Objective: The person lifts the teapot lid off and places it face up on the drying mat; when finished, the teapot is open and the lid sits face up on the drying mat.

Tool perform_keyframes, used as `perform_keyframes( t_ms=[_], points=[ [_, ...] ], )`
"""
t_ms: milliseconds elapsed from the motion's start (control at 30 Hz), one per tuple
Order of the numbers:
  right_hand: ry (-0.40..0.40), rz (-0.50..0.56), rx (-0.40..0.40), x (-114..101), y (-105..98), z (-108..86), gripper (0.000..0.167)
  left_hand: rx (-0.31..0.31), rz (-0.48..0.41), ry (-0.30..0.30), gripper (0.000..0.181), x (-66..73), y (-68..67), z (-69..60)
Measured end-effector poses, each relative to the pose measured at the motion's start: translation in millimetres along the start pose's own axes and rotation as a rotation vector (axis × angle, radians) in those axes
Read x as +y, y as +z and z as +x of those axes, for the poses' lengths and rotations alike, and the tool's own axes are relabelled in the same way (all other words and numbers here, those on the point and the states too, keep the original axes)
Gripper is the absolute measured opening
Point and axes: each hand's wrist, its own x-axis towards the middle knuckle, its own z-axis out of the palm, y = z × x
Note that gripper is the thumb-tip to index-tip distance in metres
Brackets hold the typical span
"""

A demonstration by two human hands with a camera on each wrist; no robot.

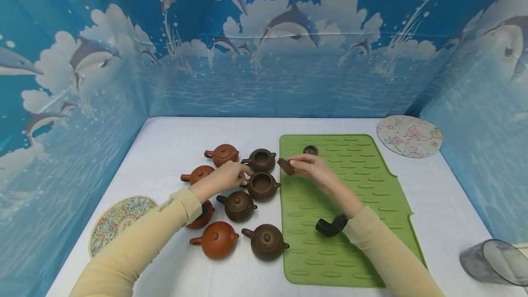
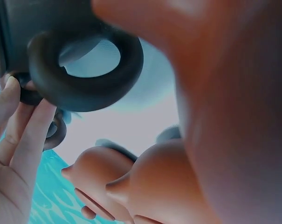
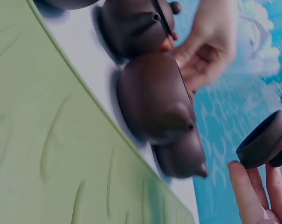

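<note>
The left hand (image 1: pixel 228 178) has its fingers curled in against the handle of a wide lidless teapot (image 1: pixel 264 196); thumb and fingers pinch that handle, as the left wrist view shows best, and the pot is dark brown, its round mouth facing up and its spout pointing right, towards a green mat (image 1: pixel 363 182); the right hand (image 1: pixel 310 167) is nearly closed, fingertips and thumb pinching a dark lid (image 1: pixel 286 166), which hangs tilted in the air above the mat's left edge, beside the pot and apart from it.

Just behind the wide pot sits a smaller lidless teapot (image 1: pixel 262 167), also dark; a second lid (image 1: pixel 310 150) lies on the mat near its far edge, beyond the right hand; nearer to me in the dark row are a lidded brown teapot (image 1: pixel 238 206), close to the wide one, and a front brown teapot (image 1: pixel 267 243), its lid on as well.

To the left runs a row of reddish teapots, from a rear reddish teapot (image 1: pixel 222 154) down to a front reddish teapot (image 1: pixel 218 240); the left sleeve (image 1: pixel 165 223) hides part of the ones between.

All this stands on a white tablecloth (image 1: pixel 165 150); a patterned round mat (image 1: pixel 119 217) lies partly under the line of the left arm, a floral disc (image 1: pixel 408 136) rests at the far right, and a clear glass (image 1: pixel 482 262) is near the right edge; a blue dolphin curtain (image 1: pixel 264 81) hangs behind.
</note>
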Motion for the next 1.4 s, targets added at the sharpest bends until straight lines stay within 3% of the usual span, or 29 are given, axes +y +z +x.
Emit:
perform_keyframes(
  t_ms=[167, 267, 433, 567, 667, 767, 1000, 1233, 1400],
  points=[
    [0.018, 0.246, 0.005, 6.7, -24.8, -7.1, 0.020, -0.002, -0.002, -0.008, 0.028, -0.3, 0.1, -0.8],
    [0.033, 0.348, 0.033, 11.0, -38.2, -11.2, 0.017, -0.002, 0.003, -0.012, 0.028, -1.0, 1.0, -0.2],
    [0.063, 0.308, 0.074, 18.2, -56.8, -15.5, 0.030, -0.001, -0.001, -0.023, 0.028, -0.7, 1.5, 0.3],
    [0.093, 0.305, 0.055, 24.0, -65.7, -17.8, 0.044, 0.000, 0.004, -0.022, 0.028, -0.3, 1.9, 0.2],
    [0.116, 0.240, 0.050, 26.8, -67.3, -19.9, 0.056, -0.001, 0.013, -0.017, 0.028, -0.6, 2.0, 0.1],
    [0.131, 0.081, 0.065, 28.5, -66.3, -21.7, 0.066, -0.002, 0.014, -0.020, 0.028, -0.7, 2.0, -0.2],
    [0.174, -0.254, 0.121, 26.4, -58.9, -24.3, 0.070, 0.001, 0.019, -0.023, 0.028, -0.2, 1.8, 0.7],
    [0.208, -0.429, 0.171, 27.4, -52.6, -25.2, 0.066, -0.009, 0.020, -0.031, 0.029, -1.1, 3.5, 1.0],
    [0.199, -0.481, 0.177, 30.8, -56.7, -23.7, 0.060, -0.007, 0.025, -0.028, 0.029, -1.2, 2.0, 0.4]
  ],
)
